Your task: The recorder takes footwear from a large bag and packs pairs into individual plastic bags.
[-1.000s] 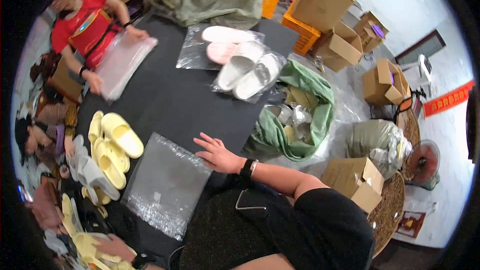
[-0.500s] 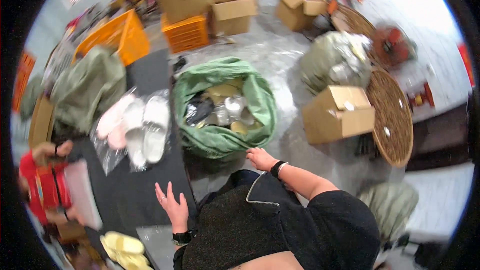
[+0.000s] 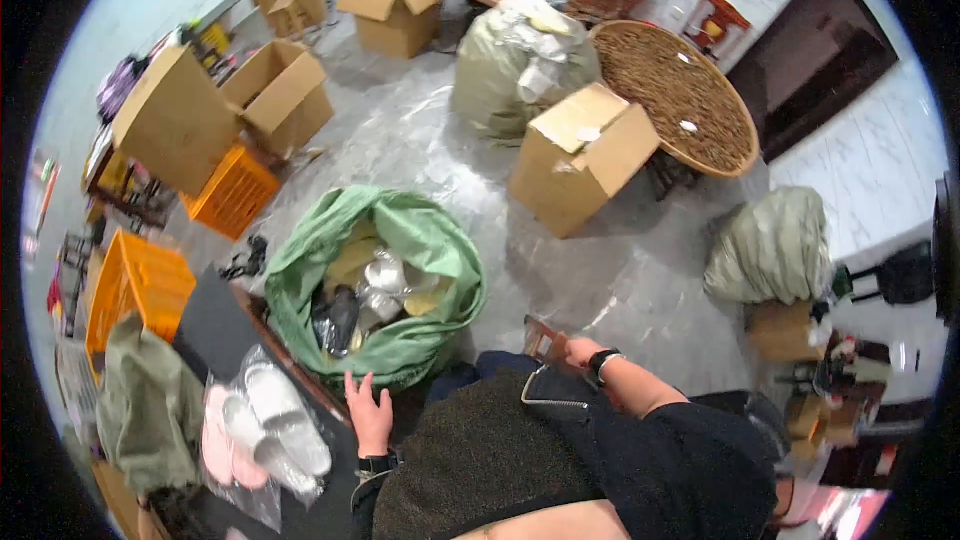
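My left hand (image 3: 370, 418) is open, fingers apart, at the table's edge just below the green woven sack (image 3: 300, 250). In the sack lie clear-wrapped pairs of white, dark and yellowish footwear (image 3: 384, 275). On the dark table (image 3: 215, 305), left of that hand, are white slippers (image 3: 285, 410) and pink slippers (image 3: 225, 445) in clear plastic. My right hand (image 3: 583, 352), beside my lap, has its fingers closed on a brown flat piece (image 3: 545, 340), perhaps part of a stool; most of it is hidden by my arm and clothing.
Ahead on the grey floor stand a cardboard box (image 3: 570, 165), a stuffed pale sack (image 3: 500, 80) and a round woven tray (image 3: 755, 145). Orange crates (image 3: 235, 195) and open boxes (image 3: 290, 100) are at the far left. Another sack (image 3: 770, 250) sits at the right.
My view has swung right, so the sack and slippers appear farther left. My right hand has left the sack's rim and is now at the brown piece. My left hand is nearer the sack.
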A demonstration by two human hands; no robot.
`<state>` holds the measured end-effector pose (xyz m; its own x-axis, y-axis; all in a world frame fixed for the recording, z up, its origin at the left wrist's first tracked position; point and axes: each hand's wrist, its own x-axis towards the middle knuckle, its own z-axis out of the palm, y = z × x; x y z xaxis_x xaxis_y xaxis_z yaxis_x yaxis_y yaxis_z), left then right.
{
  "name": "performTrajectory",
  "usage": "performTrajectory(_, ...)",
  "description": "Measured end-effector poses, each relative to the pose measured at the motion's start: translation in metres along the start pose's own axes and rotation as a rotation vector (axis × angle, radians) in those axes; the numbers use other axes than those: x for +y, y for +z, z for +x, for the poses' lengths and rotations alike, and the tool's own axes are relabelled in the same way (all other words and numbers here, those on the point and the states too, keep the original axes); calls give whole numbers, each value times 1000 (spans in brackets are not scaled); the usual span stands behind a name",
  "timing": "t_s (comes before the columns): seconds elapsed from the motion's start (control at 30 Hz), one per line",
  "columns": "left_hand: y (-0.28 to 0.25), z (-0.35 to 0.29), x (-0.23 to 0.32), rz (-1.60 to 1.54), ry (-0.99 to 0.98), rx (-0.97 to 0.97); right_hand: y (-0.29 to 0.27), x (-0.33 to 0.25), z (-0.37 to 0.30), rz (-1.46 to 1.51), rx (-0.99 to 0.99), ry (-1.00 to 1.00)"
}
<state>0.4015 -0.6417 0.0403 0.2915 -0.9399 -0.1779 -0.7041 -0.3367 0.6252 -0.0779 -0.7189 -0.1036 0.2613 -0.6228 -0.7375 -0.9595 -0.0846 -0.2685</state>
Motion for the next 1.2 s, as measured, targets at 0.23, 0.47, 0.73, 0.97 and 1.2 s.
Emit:
performTrajectory(0.23,16,90,33,189,213,-127,-8,-2,-19,501,140,92)
performTrajectory(0.47,75,174,115,300,421,-229,8,90,-1,664,42,349)
performTrajectory(0.73,202,269,297,303,486,-556,-14,205,26,735,222,531)
performTrajectory(0.97,313,334,449,398,955,-685,-76,262,-1,1071,678,535)
performTrajectory(1.2,429,368,560,462,1269,-923,-50,297,-30,1100,841,804)
